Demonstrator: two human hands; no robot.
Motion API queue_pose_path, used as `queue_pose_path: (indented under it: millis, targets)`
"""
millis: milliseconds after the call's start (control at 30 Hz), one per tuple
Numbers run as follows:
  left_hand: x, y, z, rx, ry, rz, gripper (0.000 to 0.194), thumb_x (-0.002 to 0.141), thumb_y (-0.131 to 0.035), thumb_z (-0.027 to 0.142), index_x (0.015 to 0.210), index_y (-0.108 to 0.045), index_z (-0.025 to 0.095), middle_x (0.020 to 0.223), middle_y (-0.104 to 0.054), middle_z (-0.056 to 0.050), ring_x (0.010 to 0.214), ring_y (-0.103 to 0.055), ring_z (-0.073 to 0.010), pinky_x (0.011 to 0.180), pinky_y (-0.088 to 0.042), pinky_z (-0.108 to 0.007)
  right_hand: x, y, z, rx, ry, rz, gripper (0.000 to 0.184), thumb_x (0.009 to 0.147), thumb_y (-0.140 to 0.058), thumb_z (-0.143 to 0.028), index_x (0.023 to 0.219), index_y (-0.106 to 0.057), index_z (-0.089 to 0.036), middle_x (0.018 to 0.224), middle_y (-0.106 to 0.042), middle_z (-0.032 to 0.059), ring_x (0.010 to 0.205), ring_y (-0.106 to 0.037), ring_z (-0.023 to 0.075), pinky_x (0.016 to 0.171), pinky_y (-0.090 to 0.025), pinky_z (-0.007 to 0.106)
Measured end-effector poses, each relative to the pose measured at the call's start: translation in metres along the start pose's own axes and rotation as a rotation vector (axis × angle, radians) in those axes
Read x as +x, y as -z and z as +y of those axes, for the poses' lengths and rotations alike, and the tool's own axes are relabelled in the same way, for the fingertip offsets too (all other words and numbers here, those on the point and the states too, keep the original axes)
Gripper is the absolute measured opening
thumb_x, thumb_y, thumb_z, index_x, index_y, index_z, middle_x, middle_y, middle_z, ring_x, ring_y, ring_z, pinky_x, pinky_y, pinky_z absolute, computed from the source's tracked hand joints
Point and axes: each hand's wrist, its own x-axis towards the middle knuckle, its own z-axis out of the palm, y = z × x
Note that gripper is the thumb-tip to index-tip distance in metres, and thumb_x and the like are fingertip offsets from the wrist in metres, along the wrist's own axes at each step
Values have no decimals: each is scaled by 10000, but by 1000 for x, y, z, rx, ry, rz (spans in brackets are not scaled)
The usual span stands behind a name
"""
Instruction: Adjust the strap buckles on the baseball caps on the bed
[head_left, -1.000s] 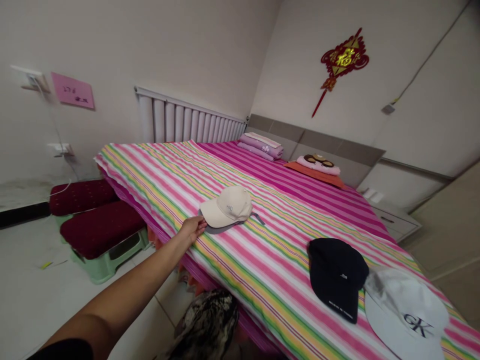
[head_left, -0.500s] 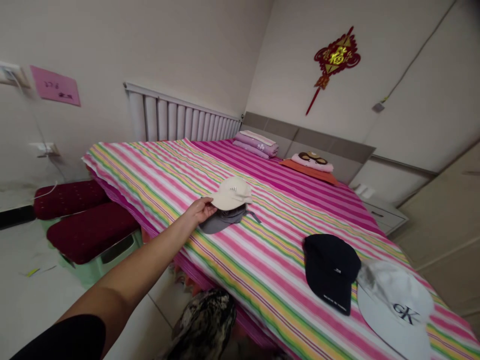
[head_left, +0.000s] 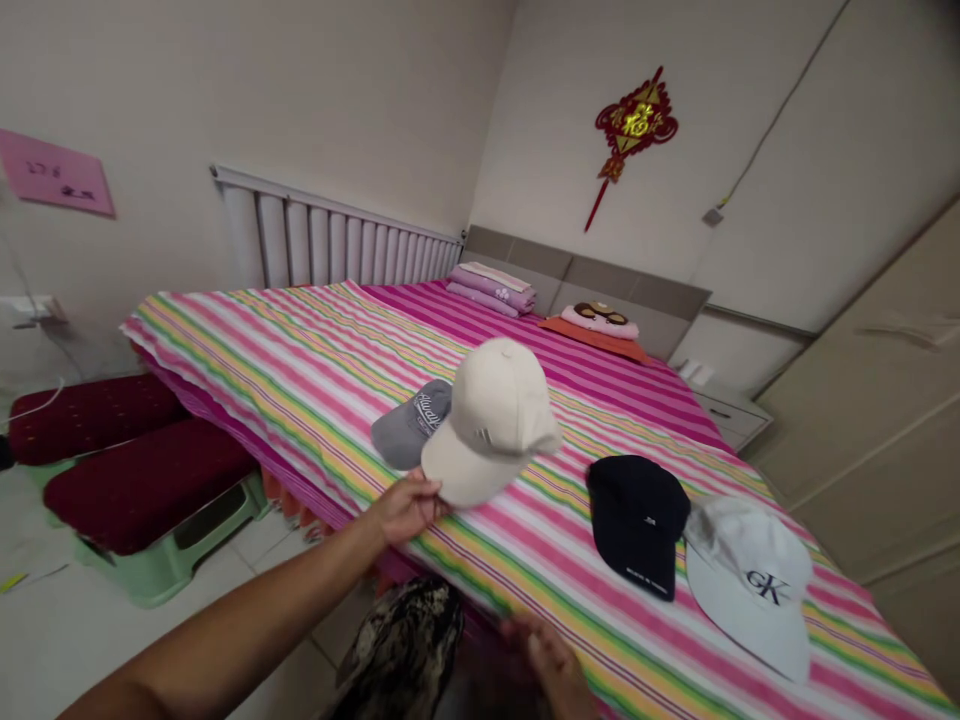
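Gripping the cream baseball cap (head_left: 491, 425) at its lower edge, the left hand (head_left: 409, 508) pinches it tilted, long axis slanting from crown down to hand, right over the striped bedspread (head_left: 300, 370)! Grey cap (head_left: 411, 424) just behind it; navy cap (head_left: 637, 522) and white CK cap (head_left: 750, 580) lie off to the right. Right hand (head_left: 547, 665) sits low at the bed's edge, fingers loosely spread, holding nothing.

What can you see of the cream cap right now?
The cream baseball cap looks like plain cotton fabric, with a rounded crown, faint seams and a small dark logo on the front. It is tilted, held at its lower edge by the left hand, and in this view it overlaps the grey cap on the striped bedspread.
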Motion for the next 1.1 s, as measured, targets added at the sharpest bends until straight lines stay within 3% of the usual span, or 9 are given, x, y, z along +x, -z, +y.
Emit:
queue_pose_path:
  millis: [67,133,300,433,533,700,900,1000,1100]
  targets:
    - [-25,10,-35,-13,125,-84,495,586,-630,38,1059,-558,164,921,-666,-84,819,-635,-223,693,-508,-312,9,4,-35,446,39,-50,592,656,-539,-644,1030,-612,-191,1096,-628,125,1034,-556,269,899,-408,424]
    - [-50,19,-66,-31,243,-125,452,585,-646,52,1017,-591,174,937,-669,-72,843,-633,-223,738,-500,-341,16,6,-64,714,30,-12,520,627,-560,-652,893,-659,-217,1013,-669,103,1002,-577,257,903,-403,441]
    - [-89,33,-106,-34,391,-166,363,581,-654,67,928,-650,173,856,-683,-58,780,-635,-188,697,-477,-287,19,14,-85,827,-47,162,264,597,-690,-448,757,-686,-239,838,-718,49,972,-599,248,928,-392,443]
    - [-89,40,-99,-69,417,-215,329,589,-671,123,915,-655,167,888,-673,-65,829,-617,-201,757,-445,-309,9,23,-77,727,2,103,328,600,-666,-449,832,-691,-218,882,-710,93,1067,-547,279,957,-356,481]
    - [-74,46,-91,-113,465,-204,291,695,-622,327,928,-647,156,932,-664,-88,886,-603,-209,805,-418,-318,0,29,-73,705,-14,64,353,550,-702,-446,803,-696,-200,806,-715,110,1069,-540,315,951,-353,506]
    - [-43,35,-80,-53,497,-204,526,703,-522,577,1000,-622,155,940,-669,-108,978,-574,-272,854,-391,-379,-8,32,-75,712,-60,35,298,506,-755,-379,730,-687,-194,657,-708,97,960,-601,339,925,-371,520]
    - [-30,-6,-59,45,445,-342,438,575,-720,371,908,-652,95,779,-689,-120,846,-624,-284,781,-433,-355,-17,29,-85,677,-13,108,312,400,-805,-368,624,-672,-197,467,-651,58,691,-664,328,862,-420,517]
    - [-30,-23,-50,25,404,-402,358,584,-718,286,867,-662,73,725,-683,-123,753,-644,-259,726,-451,-332,-23,39,-79,674,-4,135,299,378,-815,-356,577,-657,-198,477,-657,55,486,-633,267,761,-483,485]
    - [-30,-35,-42,0,344,-429,295,567,-723,229,809,-674,66,683,-680,-117,673,-645,-222,685,-461,-303,-30,52,-71,674,29,90,313,369,-823,-312,605,-654,-195,539,-679,65,444,-611,231,620,-524,406]
